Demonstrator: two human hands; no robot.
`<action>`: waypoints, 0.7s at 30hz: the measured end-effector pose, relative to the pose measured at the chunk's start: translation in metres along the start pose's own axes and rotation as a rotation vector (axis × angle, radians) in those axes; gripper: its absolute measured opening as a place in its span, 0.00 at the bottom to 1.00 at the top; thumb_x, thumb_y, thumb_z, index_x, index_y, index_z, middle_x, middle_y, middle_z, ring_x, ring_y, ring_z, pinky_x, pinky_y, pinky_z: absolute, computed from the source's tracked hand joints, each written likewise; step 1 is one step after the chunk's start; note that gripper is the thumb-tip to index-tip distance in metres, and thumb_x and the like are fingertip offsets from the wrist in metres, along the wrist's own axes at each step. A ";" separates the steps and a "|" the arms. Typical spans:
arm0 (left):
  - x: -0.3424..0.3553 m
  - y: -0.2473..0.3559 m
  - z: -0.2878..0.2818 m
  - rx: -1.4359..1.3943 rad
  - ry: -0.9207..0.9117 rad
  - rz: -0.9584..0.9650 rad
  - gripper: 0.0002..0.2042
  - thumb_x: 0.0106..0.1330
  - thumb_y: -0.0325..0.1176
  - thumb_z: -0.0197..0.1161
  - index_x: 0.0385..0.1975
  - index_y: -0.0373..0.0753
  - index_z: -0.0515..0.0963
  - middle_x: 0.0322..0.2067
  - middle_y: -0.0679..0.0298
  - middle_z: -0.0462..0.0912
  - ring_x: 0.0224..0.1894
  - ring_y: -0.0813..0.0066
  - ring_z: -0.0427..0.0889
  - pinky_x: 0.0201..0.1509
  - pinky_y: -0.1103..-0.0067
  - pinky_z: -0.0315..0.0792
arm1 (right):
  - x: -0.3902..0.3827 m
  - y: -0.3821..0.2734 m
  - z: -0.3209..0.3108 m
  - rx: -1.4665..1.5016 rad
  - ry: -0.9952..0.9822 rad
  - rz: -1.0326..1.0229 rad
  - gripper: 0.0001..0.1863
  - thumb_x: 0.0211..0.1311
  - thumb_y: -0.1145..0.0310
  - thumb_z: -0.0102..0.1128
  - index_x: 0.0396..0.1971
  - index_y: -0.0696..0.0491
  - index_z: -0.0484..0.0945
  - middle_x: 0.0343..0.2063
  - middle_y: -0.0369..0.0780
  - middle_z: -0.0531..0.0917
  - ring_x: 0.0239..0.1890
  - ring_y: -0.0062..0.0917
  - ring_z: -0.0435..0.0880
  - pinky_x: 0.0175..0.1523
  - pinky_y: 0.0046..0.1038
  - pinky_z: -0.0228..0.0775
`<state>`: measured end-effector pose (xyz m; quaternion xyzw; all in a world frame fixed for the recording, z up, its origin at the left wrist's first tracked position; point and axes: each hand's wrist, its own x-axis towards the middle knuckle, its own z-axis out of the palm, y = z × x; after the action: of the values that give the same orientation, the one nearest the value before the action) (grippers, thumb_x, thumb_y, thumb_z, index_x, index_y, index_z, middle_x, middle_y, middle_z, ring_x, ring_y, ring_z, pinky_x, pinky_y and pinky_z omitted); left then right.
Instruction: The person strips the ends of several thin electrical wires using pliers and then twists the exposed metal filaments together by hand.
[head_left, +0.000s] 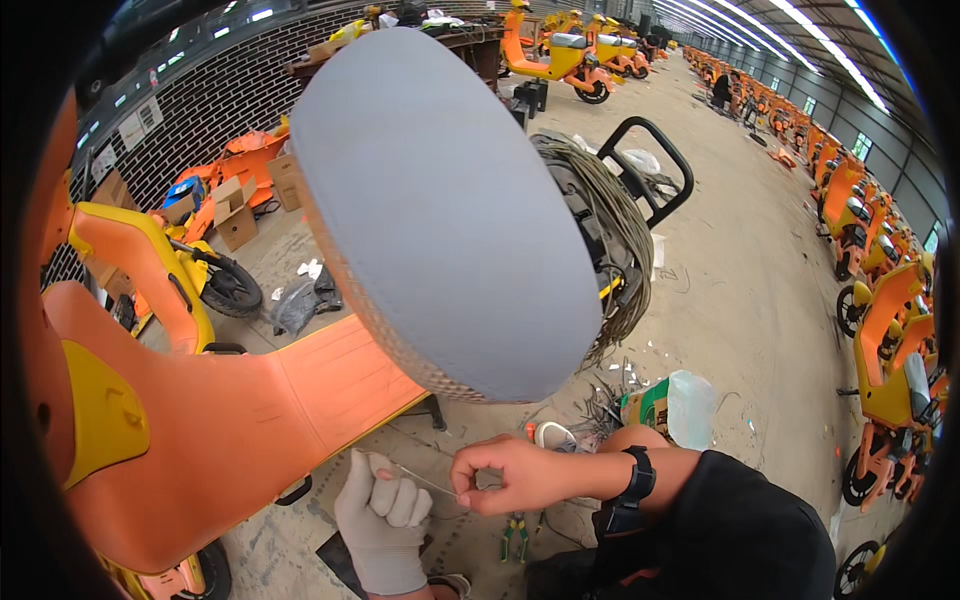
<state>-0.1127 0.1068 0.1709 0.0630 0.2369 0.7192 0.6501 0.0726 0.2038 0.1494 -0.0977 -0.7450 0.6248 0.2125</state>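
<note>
My left hand (385, 515), in a pale knit glove with some fingertips bare, is closed around one end of a thin whitish strand (425, 482). My bare right hand (510, 475), wearing a black wristband, pinches the strand's other end between thumb and forefinger. The strand runs taut between the two; whether it is wire or a plastic tie I cannot tell. Just beyond my hands rises the grey scooter seat (450, 200), above the orange footboard (345, 385). Green-handled pliers (515, 538) lie on the floor below my right hand.
A coil of drab wire (625, 260) hangs by the black rear rack (665, 165). A green and white bag (675, 405) stands right of my forearm. Cardboard boxes (235, 215) and another scooter (150, 265) are at left. Parked scooters (885, 370) line the right side.
</note>
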 end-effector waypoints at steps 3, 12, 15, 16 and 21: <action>0.003 -0.002 -0.003 -0.039 0.024 -0.038 0.22 0.79 0.48 0.43 0.28 0.40 0.75 0.10 0.79 0.45 0.10 0.83 0.42 0.15 0.80 0.43 | 0.005 -0.003 0.001 -0.134 0.008 -0.117 0.09 0.52 0.75 0.63 0.30 0.56 0.72 0.28 0.36 0.77 0.31 0.24 0.78 0.38 0.27 0.71; 0.004 -0.007 -0.004 -0.167 0.149 0.060 0.21 0.79 0.48 0.45 0.28 0.40 0.75 0.10 0.79 0.47 0.09 0.84 0.43 0.14 0.81 0.44 | 0.010 -0.002 0.009 -0.233 0.097 -0.110 0.09 0.49 0.78 0.65 0.28 0.55 0.72 0.26 0.36 0.77 0.28 0.25 0.76 0.35 0.26 0.71; 0.001 -0.005 0.001 -0.160 0.182 0.078 0.21 0.78 0.49 0.46 0.27 0.41 0.74 0.09 0.79 0.47 0.09 0.84 0.43 0.14 0.82 0.44 | 0.011 -0.003 0.010 -0.223 0.126 -0.101 0.09 0.49 0.77 0.65 0.27 0.55 0.73 0.26 0.35 0.77 0.28 0.24 0.76 0.35 0.25 0.71; -0.001 -0.003 0.000 -0.160 0.196 0.084 0.21 0.78 0.49 0.46 0.27 0.41 0.74 0.09 0.79 0.47 0.09 0.84 0.42 0.14 0.82 0.44 | 0.011 -0.003 0.011 -0.216 0.125 -0.099 0.09 0.49 0.77 0.65 0.27 0.55 0.73 0.26 0.35 0.77 0.28 0.23 0.77 0.35 0.25 0.71; -0.003 -0.001 -0.005 -0.267 0.107 0.105 0.21 0.79 0.46 0.43 0.29 0.39 0.75 0.09 0.77 0.47 0.09 0.82 0.44 0.14 0.81 0.44 | 0.015 -0.001 0.014 -0.190 0.142 -0.075 0.09 0.48 0.79 0.65 0.28 0.55 0.74 0.26 0.35 0.80 0.28 0.21 0.77 0.35 0.25 0.72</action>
<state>-0.1136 0.1030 0.1667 -0.0499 0.1698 0.7796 0.6007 0.0535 0.1974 0.1517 -0.1332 -0.7869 0.5347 0.2777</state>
